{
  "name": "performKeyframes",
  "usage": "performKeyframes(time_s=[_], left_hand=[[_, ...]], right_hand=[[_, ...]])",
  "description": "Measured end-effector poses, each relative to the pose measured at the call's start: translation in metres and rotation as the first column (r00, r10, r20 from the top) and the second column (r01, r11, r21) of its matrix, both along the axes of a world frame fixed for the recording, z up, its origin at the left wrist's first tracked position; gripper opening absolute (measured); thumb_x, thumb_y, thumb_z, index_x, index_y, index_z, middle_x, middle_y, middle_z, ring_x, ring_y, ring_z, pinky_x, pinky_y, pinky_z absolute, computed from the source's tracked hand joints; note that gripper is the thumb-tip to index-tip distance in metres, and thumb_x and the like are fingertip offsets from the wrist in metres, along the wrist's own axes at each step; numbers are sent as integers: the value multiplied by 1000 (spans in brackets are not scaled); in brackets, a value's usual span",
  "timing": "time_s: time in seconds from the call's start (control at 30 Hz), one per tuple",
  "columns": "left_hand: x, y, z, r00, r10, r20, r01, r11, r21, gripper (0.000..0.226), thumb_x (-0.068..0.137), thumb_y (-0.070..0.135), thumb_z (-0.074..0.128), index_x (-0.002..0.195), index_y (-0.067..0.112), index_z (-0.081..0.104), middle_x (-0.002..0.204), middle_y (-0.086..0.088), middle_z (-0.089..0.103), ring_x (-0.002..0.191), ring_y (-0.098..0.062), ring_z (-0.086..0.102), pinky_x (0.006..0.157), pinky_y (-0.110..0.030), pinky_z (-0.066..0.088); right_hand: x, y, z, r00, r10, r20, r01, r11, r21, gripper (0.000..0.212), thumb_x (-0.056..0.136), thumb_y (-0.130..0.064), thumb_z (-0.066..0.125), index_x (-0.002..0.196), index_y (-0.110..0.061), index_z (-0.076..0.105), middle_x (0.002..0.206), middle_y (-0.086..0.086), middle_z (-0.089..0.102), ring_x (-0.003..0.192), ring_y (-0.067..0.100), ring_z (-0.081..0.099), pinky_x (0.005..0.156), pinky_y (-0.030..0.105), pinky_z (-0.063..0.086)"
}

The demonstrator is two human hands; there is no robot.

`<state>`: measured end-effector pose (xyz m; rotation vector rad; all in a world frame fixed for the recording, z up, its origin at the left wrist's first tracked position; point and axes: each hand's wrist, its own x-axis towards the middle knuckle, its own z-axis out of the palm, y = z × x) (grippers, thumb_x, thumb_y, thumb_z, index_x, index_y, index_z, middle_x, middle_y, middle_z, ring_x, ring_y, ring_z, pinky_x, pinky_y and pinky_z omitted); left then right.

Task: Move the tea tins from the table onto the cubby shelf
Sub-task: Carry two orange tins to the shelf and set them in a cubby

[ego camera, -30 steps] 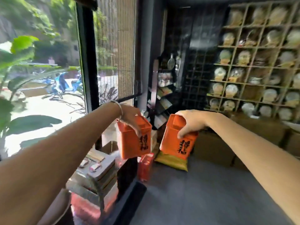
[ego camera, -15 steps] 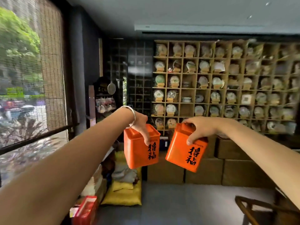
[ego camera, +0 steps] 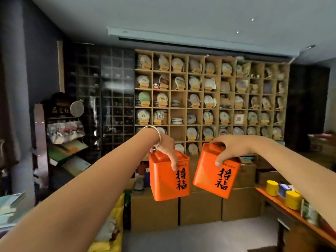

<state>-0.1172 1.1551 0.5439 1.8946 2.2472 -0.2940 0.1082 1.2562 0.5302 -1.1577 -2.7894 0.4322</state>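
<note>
I hold two orange square tea tins with black characters out in front of me at chest height. My left hand, with a silver bangle on the wrist, grips the top of the left tea tin, which hangs upright. My right hand grips the top of the right tea tin, which tilts to the right. Straight ahead stands the wooden cubby shelf; most cubbies hold round tea cakes on stands, and a few look bare.
Cardboard boxes are stacked on the floor below the shelf. An orange table edge at the right carries yellow round tins. A dark display rack stands at the left, and a yellow bag lies on the floor.
The view has swung right from the window to face the cubby shelf, which now looks closer. Both hands keep their tins held out in front; the table edge has come into view.
</note>
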Motion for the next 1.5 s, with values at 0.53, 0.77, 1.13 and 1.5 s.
performKeyframes(time_s=[0.53, 0.77, 1.13, 1.5], left_hand=[[-141, 308, 47, 987, -146, 60, 138, 983, 119, 103, 37, 61, 80, 127, 23, 50, 108, 2, 64, 90, -18, 65, 66, -29, 58], [-165, 441, 25, 984, -164, 74, 155, 981, 116, 95, 43, 61, 80, 126, 24, 50, 105, 4, 63, 92, -18, 64, 69, -27, 55], [-214, 694, 51, 991, -118, 60, 106, 978, 179, 99, 36, 64, 81, 121, 27, 48, 104, 5, 62, 90, -17, 64, 83, -36, 57], [-288, 941, 34, 996, -42, 81, 28, 985, 171, 95, 40, 64, 82, 122, 25, 54, 106, -1, 67, 93, -24, 67, 89, -43, 55]], right_hand=[[-120, 287, 46, 993, -120, 2, 120, 992, 31, 76, 66, -37, 82, 130, -21, 44, 108, -3, 65, 93, 12, 67, 76, 29, 58], [-145, 414, 38, 988, -152, -8, 152, 988, 28, 91, 72, -37, 79, 145, -24, 27, 122, 2, 55, 103, 18, 61, 90, 37, 55], [-205, 676, 49, 996, -88, 3, 88, 995, 49, 73, 73, -35, 78, 135, -24, 41, 111, -3, 62, 92, 11, 65, 72, 25, 55], [-268, 913, 38, 993, -92, 76, 87, 994, 66, 89, 69, -43, 78, 143, -29, 32, 123, 0, 57, 99, 13, 61, 84, 30, 55]])
